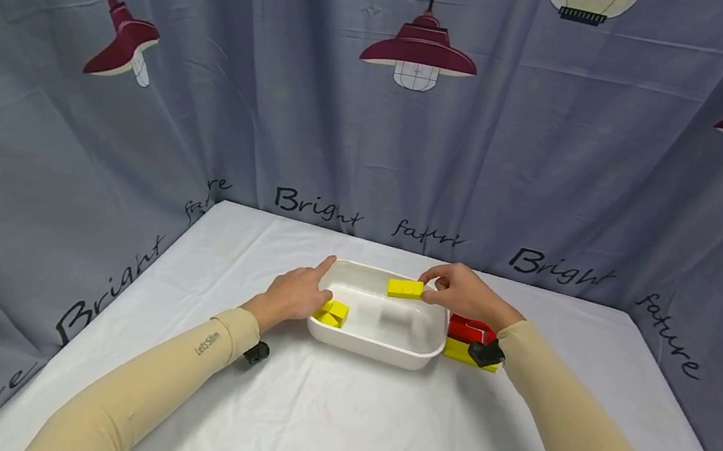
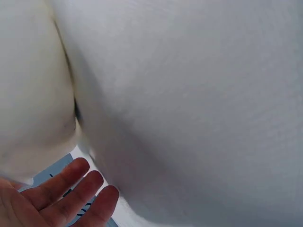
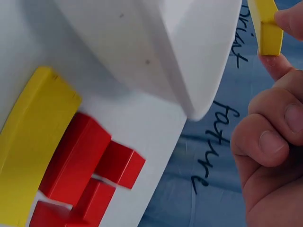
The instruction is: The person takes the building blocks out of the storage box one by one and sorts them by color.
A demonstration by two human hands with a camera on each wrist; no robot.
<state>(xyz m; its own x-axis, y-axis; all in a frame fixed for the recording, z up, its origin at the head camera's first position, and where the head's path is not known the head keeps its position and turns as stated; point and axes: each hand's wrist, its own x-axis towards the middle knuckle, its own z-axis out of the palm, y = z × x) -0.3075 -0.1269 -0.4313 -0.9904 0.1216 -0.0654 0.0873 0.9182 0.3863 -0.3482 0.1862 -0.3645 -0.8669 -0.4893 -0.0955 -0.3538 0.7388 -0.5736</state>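
Note:
A white rectangular tub (image 1: 376,351) stands on the table with several yellow blocks (image 1: 331,313) in its left end. My left hand (image 1: 295,293) rests at the tub's left rim, index finger stretched toward the far corner and thumb over the edge. Its other fingers (image 2: 97,189) lie fairly straight in the left wrist view. Over the tub's far right part, my right hand (image 1: 462,292) pinches a yellow block (image 1: 404,289) by one end between thumb and index finger. The right wrist view shows this hand's remaining fingers (image 3: 270,137) curled, away from the block.
Right of the tub, partly behind my right wrist, lie several red blocks (image 3: 78,156) and a long yellow block (image 3: 38,142). White cloth (image 1: 325,429) covers the table. A grey printed curtain (image 1: 320,130) hangs behind it and at both sides.

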